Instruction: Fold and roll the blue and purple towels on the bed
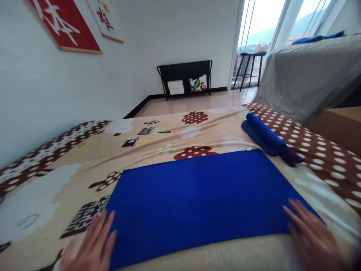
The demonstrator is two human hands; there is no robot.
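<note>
A flat blue cloth [197,199], roughly rectangular and smooth, is spread out on the patterned blanket [135,150]. At its near left corner is my left hand [90,244], fingers stretched out and lying partly over the edge. My right hand [313,233] is at the near right corner, its fingers extended over the cloth and a little blurred by motion. Neither hand grips anything. Beyond the cloth's far right corner lies a rolled blue cloth [265,133] with a dark purple end.
A grey sheet [313,71] covers a large piece of furniture at the right, with blue fabric [318,38] on top. A black rack [184,69] stands against the far wall. A dark stool [249,64] is by the window. Wall hangings [64,26] are at the left.
</note>
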